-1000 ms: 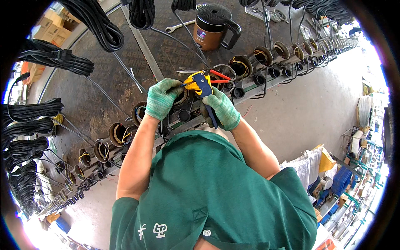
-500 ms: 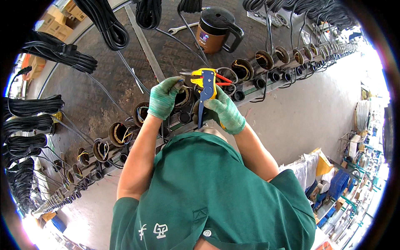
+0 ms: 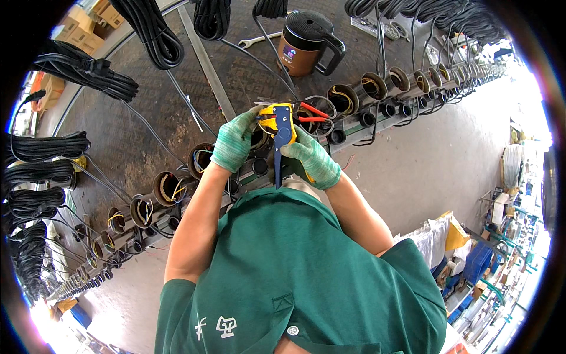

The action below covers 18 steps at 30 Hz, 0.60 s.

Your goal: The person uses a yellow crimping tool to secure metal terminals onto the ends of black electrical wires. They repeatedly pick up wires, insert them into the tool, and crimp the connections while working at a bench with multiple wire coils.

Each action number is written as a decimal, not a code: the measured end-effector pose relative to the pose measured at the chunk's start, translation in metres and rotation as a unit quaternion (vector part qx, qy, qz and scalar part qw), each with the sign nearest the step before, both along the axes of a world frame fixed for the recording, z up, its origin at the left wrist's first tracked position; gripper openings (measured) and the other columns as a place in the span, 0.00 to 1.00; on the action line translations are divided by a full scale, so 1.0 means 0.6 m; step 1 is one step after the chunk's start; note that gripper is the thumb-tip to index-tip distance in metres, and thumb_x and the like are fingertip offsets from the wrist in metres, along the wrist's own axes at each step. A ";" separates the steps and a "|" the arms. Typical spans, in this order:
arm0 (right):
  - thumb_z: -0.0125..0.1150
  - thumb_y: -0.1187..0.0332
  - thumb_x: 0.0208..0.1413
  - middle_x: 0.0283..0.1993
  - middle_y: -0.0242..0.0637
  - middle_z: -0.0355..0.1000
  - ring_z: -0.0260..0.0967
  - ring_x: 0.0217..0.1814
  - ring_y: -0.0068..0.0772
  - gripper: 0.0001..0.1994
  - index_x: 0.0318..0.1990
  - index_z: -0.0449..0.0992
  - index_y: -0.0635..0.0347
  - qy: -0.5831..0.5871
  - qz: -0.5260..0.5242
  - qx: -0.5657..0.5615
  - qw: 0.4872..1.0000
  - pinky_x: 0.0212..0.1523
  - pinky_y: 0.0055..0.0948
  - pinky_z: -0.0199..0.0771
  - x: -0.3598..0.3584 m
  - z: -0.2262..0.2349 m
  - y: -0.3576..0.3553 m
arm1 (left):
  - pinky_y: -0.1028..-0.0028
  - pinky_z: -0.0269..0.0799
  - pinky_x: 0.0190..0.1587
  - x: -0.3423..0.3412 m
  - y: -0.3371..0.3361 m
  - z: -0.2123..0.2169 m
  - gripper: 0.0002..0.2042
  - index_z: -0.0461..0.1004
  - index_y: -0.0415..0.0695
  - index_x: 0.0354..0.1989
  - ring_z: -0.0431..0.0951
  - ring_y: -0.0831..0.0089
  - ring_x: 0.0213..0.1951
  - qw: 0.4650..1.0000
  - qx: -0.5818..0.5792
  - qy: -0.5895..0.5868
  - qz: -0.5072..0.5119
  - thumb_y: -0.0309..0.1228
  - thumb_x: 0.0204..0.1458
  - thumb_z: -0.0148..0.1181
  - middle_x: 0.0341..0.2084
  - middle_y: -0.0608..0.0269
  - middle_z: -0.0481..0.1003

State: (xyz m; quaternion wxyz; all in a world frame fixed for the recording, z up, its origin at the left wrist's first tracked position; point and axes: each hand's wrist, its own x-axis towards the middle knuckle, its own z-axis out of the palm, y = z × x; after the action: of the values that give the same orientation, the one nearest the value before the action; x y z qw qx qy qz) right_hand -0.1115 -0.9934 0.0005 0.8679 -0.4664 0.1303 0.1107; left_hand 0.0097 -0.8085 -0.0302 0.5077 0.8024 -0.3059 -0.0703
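Note:
My right hand [image 3: 317,158], in a green knit glove, is closed round the handles of a yellow and blue wire stripper [image 3: 283,125]. The tool's jaws point left, close to the fingertips of my left hand [image 3: 234,141]. That hand, gloved alike, is pinched at the jaws; a thin wire seems to be between its fingers, but the glove covers most of it. Just behind the stripper lie red-handled pliers [image 3: 314,112] among loose grey wire loops. An open round tube [image 3: 258,139] with wires in it sits under my hands, partly covered.
Tubes with wire ends [image 3: 170,189] line the table's near edge on both sides. Bundled black cables [image 3: 147,32] lie across the dark tabletop [image 3: 141,141]. A brown mug with black lid [image 3: 303,50] stands at the back, beside a wrench [image 3: 259,40]. Shelving [image 3: 501,259] fills the far right.
The wire stripper has moved left and slightly down with my right hand. Its jaws are now right at my left fingertips, where a gap showed before.

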 end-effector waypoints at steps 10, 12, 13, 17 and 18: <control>0.66 0.68 0.60 0.49 0.30 0.74 0.75 0.48 0.25 0.29 0.68 0.66 0.59 0.027 0.002 0.016 1.000 0.52 0.30 0.80 0.006 0.001 0.008 | 0.64 0.82 0.52 -0.003 0.001 -0.011 0.18 0.75 0.39 0.63 0.85 0.53 0.49 0.999 0.035 -0.028 0.008 0.21 0.64 0.55 0.49 0.44 0.82; 0.65 0.68 0.61 0.45 0.31 0.74 0.76 0.42 0.26 0.27 0.66 0.66 0.59 0.032 -0.006 0.026 0.999 0.47 0.31 0.82 0.004 0.005 0.009 | 0.63 0.82 0.51 -0.002 -0.001 -0.014 0.18 0.75 0.39 0.63 0.85 0.51 0.49 0.998 0.041 -0.050 0.003 0.21 0.64 0.55 0.49 0.44 0.82; 0.64 0.68 0.62 0.43 0.32 0.75 0.77 0.39 0.27 0.26 0.65 0.66 0.58 0.031 -0.007 0.027 0.999 0.43 0.31 0.83 0.004 0.005 0.012 | 0.63 0.82 0.51 -0.002 -0.002 -0.017 0.18 0.76 0.39 0.63 0.85 0.51 0.49 0.998 0.040 -0.048 0.004 0.21 0.64 0.55 0.49 0.44 0.82; 0.61 0.66 0.63 0.34 0.35 0.74 0.76 0.28 0.28 0.21 0.61 0.66 0.58 0.019 -0.042 -0.021 0.999 0.31 0.30 0.82 0.005 0.006 0.029 | 0.62 0.82 0.51 -0.001 0.000 -0.027 0.18 0.76 0.39 0.62 0.85 0.51 0.49 0.998 0.037 -0.054 0.007 0.21 0.64 0.56 0.49 0.44 0.82; 0.58 0.65 0.62 0.30 0.35 0.74 0.73 0.24 0.27 0.19 0.59 0.66 0.58 0.059 -0.029 -0.029 0.997 0.23 0.28 0.78 0.005 0.021 0.022 | 0.62 0.82 0.51 0.000 0.001 -0.029 0.18 0.76 0.39 0.62 0.85 0.51 0.49 0.998 0.035 -0.059 0.006 0.21 0.64 0.56 0.49 0.43 0.82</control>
State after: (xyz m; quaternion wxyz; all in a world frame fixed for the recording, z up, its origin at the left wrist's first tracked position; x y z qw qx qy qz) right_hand -0.1084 -0.9804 0.0129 0.8478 -0.4799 0.1978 0.1088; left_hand 0.0095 -0.8079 -0.0476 0.4604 0.8244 -0.3279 -0.0306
